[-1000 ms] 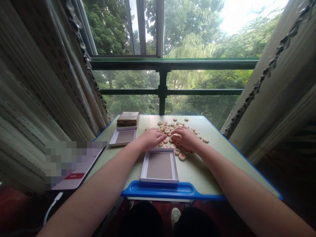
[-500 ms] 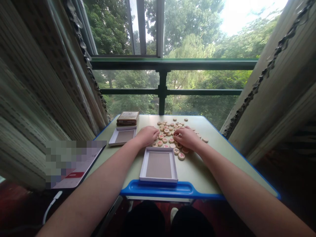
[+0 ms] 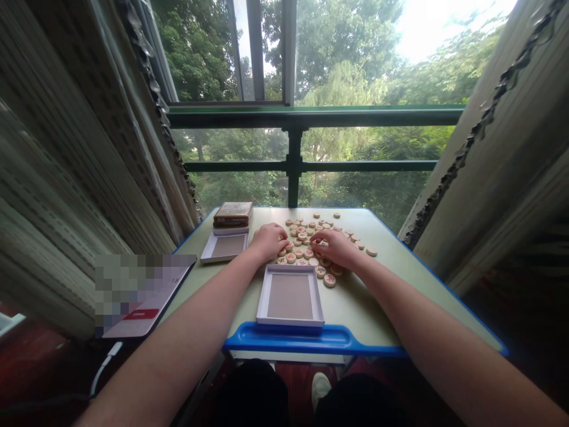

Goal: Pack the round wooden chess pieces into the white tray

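A loose pile of round wooden xiangqi pieces (image 3: 302, 236) with red and dark characters lies mid-table, some stacked on others. At the pile's left edge is my left hand (image 3: 268, 241), its fingers curled and close together; what is under the fingertips is hidden. My right hand (image 3: 334, 247) reaches over the right side of the pile, with thumb and fingers bent round a xiangqi piece, mostly covered by the fingers. A shallow white box tray (image 3: 261, 296) lies in front of the pile, nearest my body. One red-marked piece (image 3: 329, 280) lies beside the tray's right edge.
Behind my left forearm lies a second shallow white tray (image 3: 203, 256), with a brown box (image 3: 233, 214) behind it. A tablet-like device (image 3: 171, 290) with a white cable (image 3: 106, 359) is at far left. The table has a blue rim (image 3: 368, 349). Curtains and a railed window surround it.
The view has shifted slightly, moving the table a little rightward. My right fingers have shifted slightly left over the pieces, while my left hand stays at the pile's left edge.
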`<action>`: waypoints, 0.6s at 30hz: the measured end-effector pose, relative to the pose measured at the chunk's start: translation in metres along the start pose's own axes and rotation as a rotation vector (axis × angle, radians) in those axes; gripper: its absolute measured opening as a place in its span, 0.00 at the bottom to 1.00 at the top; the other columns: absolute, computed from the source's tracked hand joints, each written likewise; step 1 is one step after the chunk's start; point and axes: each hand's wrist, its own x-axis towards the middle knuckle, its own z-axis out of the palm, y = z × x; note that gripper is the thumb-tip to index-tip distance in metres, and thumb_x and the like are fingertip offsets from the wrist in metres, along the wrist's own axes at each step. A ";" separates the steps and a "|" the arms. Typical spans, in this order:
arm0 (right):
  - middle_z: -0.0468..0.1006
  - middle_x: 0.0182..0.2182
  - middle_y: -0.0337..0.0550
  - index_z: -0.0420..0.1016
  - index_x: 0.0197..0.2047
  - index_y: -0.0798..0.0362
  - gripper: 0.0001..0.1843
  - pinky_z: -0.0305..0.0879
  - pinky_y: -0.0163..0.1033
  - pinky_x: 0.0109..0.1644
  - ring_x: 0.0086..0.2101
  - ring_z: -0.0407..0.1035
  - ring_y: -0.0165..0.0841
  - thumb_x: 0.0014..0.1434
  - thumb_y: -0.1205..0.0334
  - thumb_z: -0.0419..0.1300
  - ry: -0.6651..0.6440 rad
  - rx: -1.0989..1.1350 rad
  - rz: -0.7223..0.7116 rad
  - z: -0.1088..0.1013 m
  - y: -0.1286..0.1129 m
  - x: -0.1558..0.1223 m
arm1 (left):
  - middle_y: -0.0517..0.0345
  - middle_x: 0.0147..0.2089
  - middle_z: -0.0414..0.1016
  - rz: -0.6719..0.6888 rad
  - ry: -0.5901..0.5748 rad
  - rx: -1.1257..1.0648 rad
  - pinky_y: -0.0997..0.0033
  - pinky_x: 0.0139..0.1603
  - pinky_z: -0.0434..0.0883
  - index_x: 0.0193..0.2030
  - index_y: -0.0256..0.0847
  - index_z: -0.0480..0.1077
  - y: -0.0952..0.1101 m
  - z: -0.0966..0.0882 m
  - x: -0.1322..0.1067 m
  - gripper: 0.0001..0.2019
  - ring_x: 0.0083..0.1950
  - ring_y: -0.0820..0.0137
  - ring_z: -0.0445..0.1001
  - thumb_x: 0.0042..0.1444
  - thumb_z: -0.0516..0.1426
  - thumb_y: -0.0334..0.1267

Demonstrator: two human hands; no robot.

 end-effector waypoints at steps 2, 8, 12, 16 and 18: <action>0.79 0.36 0.41 0.78 0.39 0.50 0.10 0.57 0.39 0.47 0.39 0.66 0.36 0.55 0.62 0.57 0.008 -0.004 0.006 0.001 0.001 0.001 | 0.54 0.45 0.74 -0.001 0.014 0.009 0.67 0.52 0.66 0.36 0.42 0.76 0.000 0.000 -0.001 0.09 0.49 0.63 0.70 0.52 0.56 0.41; 0.76 0.35 0.47 0.79 0.39 0.51 0.16 0.55 0.42 0.47 0.39 0.65 0.39 0.54 0.51 0.57 -0.002 -0.144 0.027 0.001 0.000 0.001 | 0.55 0.38 0.75 0.076 0.070 0.086 0.62 0.47 0.67 0.35 0.42 0.73 -0.001 -0.001 -0.002 0.05 0.43 0.62 0.71 0.51 0.57 0.37; 0.75 0.36 0.46 0.79 0.35 0.50 0.12 0.55 0.41 0.48 0.39 0.65 0.37 0.54 0.54 0.57 -0.011 -0.133 0.023 0.002 -0.003 0.002 | 0.55 0.37 0.74 0.197 0.133 -0.020 0.70 0.42 0.68 0.33 0.39 0.73 -0.004 0.003 0.001 0.06 0.38 0.68 0.72 0.52 0.54 0.31; 0.75 0.37 0.45 0.79 0.37 0.49 0.12 0.55 0.41 0.50 0.42 0.64 0.38 0.54 0.54 0.58 0.005 -0.116 0.027 0.003 -0.004 0.001 | 0.55 0.35 0.75 0.268 0.147 -0.075 0.73 0.40 0.69 0.30 0.37 0.73 -0.007 0.008 0.004 0.11 0.37 0.70 0.72 0.48 0.52 0.23; 0.76 0.37 0.45 0.79 0.39 0.47 0.12 0.55 0.40 0.49 0.42 0.64 0.38 0.54 0.55 0.57 -0.003 -0.109 0.021 0.002 -0.004 0.001 | 0.56 0.34 0.75 0.271 0.121 -0.074 0.73 0.39 0.70 0.28 0.37 0.74 -0.008 0.008 0.004 0.11 0.35 0.70 0.72 0.45 0.52 0.22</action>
